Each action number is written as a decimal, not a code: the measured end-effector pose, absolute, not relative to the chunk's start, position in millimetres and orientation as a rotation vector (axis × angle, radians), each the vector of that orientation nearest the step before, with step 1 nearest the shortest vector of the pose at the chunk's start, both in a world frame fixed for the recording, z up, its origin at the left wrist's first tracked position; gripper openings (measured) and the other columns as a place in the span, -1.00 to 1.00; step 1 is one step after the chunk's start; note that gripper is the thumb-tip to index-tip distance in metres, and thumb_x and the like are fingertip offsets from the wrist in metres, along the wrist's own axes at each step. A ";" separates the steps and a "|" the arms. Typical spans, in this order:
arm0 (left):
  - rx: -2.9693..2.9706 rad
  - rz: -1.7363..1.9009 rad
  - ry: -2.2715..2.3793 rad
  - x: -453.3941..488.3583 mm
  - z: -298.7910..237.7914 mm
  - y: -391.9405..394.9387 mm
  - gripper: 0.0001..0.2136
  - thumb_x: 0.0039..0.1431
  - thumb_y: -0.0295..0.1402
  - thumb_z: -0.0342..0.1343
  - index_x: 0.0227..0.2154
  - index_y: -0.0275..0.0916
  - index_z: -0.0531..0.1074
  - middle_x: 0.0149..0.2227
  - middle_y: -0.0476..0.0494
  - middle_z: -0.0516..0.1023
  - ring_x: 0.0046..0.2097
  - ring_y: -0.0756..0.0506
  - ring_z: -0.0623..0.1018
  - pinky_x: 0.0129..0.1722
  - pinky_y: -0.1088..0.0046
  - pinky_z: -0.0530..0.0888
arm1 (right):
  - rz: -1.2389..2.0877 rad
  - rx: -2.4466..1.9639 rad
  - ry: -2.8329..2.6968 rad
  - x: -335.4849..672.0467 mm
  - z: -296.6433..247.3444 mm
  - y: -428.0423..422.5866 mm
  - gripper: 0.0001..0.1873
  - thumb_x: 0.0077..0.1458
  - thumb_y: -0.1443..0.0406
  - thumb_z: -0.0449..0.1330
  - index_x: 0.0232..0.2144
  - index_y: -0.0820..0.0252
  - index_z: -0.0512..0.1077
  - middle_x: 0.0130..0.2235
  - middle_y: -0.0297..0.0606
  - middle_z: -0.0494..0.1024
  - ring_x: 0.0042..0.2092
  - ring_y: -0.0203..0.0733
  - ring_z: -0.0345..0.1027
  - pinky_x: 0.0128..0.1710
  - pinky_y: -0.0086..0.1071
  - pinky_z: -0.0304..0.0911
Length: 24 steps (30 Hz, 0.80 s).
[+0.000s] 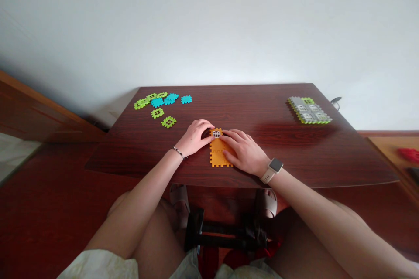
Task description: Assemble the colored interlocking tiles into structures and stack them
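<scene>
cream cloth shorts [98, 266] across my lap. my left hand [194, 137] and right hand [244, 151] curve inward, fingertips at one white window piece [216, 134] on a notched orange plastic panel [220, 152]; grip unclear. on the glossy wood-grain table [268, 157]: far left, about six lime tiles [168, 122] and four blue tiles [186, 99]; far right, one grey-green panel [309, 110].

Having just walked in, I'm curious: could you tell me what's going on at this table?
A person's left hand and right hand rest on an orange interlocking plastic panel on a dark wood table, meeting around a small white window piece at its far end. Loose green and blue plastic tiles lie to the left, and a grey-and-green panel assembly sits far right.
</scene>
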<state>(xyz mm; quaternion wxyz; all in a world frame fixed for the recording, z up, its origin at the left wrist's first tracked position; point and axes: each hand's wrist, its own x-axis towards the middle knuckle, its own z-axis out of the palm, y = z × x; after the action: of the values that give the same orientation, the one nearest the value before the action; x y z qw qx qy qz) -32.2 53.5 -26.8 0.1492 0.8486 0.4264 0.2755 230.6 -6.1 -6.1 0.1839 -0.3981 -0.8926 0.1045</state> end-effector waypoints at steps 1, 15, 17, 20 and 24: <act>2.441 0.791 1.228 -32.1 -27.0 53.4 -0.76 0.37 -0.30 0.30 0.05 -0.11 0.52 0.11 -0.20 0.57 0.18 -0.28 0.52 0.27 0.00 0.45 | 0.296 -1.127 -2.514 230.5 -6.4 -6.2 -0.42 0.45 0.16 0.14 0.43 0.17 0.32 0.43 0.05 0.39 0.41 0.25 0.21 0.36 0.20 0.27; 2.485 0.822 1.305 -25.3 -24.5 50.0 -0.79 0.34 -0.29 0.35 -0.05 -0.14 0.50 0.06 -0.20 0.57 0.09 -0.27 0.55 0.17 0.06 0.49 | 0.276 -1.138 -2.528 228.4 -7.7 -6.2 -0.36 0.46 0.15 0.13 0.46 0.27 0.27 0.43 0.08 0.38 0.41 0.24 0.20 0.40 0.18 0.23; 2.487 0.824 1.314 -24.3 -24.5 49.6 -0.79 0.34 -0.28 0.35 -0.07 -0.15 0.49 0.06 -0.20 0.57 0.09 -0.27 0.55 0.17 0.06 0.49 | 0.273 -1.141 -2.529 227.9 -7.3 -6.5 -0.36 0.46 0.15 0.14 0.46 0.28 0.27 0.43 0.09 0.38 0.41 0.25 0.20 0.40 0.18 0.23; 2.479 0.809 1.327 -24.1 -24.7 50.3 -0.79 0.33 -0.27 0.36 -0.07 -0.13 0.48 0.07 -0.19 0.57 0.10 -0.27 0.55 0.18 0.07 0.48 | 0.274 -1.147 -2.529 227.2 -6.6 -6.7 -0.37 0.45 0.16 0.14 0.46 0.26 0.28 0.42 0.09 0.38 0.41 0.26 0.20 0.39 0.18 0.23; 2.460 0.775 1.356 -24.1 -26.1 52.3 -0.78 0.32 -0.27 0.36 -0.07 -0.12 0.47 0.10 -0.18 0.56 0.12 -0.27 0.54 0.18 0.06 0.47 | 0.277 -1.143 -2.529 226.9 -5.7 -6.5 -0.38 0.46 0.15 0.12 0.46 0.21 0.29 0.42 0.08 0.39 0.40 0.26 0.20 0.36 0.19 0.25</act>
<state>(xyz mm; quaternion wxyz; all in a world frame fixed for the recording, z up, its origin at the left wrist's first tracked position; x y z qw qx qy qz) -24.1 52.3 -26.1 0.1136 0.8388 0.4623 0.2642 226.9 -6.5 -5.7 0.1752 -0.4035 -0.8927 0.0977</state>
